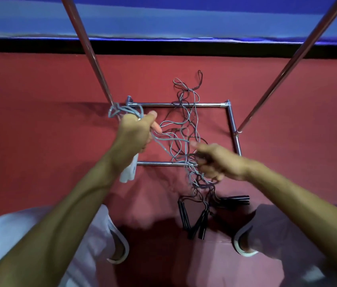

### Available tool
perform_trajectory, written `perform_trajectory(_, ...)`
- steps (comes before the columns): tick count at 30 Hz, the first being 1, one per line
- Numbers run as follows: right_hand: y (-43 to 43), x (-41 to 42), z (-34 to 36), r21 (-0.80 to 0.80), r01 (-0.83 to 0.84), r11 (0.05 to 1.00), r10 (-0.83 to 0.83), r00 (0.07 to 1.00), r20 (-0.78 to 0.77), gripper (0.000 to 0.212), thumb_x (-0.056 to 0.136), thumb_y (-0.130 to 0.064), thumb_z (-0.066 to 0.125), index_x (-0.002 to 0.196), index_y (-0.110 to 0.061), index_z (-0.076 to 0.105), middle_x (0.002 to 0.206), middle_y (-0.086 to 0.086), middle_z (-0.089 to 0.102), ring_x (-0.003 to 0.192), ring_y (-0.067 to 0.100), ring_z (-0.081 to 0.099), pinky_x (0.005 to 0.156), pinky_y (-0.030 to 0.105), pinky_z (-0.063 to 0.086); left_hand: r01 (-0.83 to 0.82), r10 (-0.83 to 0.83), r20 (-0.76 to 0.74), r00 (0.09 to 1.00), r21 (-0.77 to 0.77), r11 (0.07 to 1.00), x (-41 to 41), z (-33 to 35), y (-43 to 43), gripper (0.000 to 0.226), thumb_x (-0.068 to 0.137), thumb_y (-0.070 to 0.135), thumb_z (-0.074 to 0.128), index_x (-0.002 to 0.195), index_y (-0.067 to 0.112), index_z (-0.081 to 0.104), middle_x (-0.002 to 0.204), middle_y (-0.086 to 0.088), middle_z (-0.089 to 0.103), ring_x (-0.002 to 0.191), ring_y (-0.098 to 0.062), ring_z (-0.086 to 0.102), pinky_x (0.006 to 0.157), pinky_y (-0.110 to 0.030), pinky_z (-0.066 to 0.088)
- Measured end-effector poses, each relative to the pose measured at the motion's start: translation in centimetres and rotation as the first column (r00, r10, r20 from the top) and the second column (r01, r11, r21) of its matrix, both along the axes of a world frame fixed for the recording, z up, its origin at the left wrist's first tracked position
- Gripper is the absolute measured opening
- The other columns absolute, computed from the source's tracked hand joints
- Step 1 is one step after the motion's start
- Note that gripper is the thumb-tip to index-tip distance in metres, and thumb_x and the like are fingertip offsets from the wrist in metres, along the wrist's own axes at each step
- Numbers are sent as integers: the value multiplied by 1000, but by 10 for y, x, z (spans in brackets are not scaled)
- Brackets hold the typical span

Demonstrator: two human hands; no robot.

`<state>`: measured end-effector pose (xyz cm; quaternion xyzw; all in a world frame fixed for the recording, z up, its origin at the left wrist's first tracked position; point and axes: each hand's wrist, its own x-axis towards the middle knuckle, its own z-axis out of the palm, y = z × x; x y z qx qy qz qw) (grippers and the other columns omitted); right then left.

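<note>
A tangle of thin grey and black skipping ropes lies over the red floor and a chrome frame. My left hand grips a bunch of grey rope loops along with pale handles that hang below the fist. My right hand grips the knotted middle of the tangle, with cords trailing down beneath it. Several black handles lie on the floor near my feet.
A rectangular chrome rack base sits on the red carpet, with two slanted chrome poles rising from it. A blue wall with a black skirting runs behind. My legs and shoes fill the bottom.
</note>
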<state>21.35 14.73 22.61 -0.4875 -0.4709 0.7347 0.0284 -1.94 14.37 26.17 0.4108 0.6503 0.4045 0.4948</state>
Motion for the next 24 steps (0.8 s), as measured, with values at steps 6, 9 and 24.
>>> perform_trajectory(6,16,23,93,53,-42,998,44,998,-46,52,90,-58,57,63,-15,48,53,-5,25,40,8,18,40,18,9,128,-149,-112,982,-176,976,11,-7,0,49,101,46,55,89,1,67,42,1,31,30,-11,25,41,-15,21)
perform_trajectory(9,34,27,80,660,130,740,-315,934,168,63,95,-57,60,59,-7,46,51,2,31,48,16,26,46,26,21,273,-342,-224,913,-289,918,12,-8,-8,72,88,76,54,75,5,64,45,0,37,34,-13,32,43,-17,27)
perform_trajectory(24,22,14,49,873,-225,433,-28,964,263,67,78,-27,55,142,-5,50,143,12,53,133,20,49,113,36,38,782,-697,362,619,-208,587,22,11,-12,45,86,33,65,67,19,27,52,1,20,45,-12,15,49,-28,14)
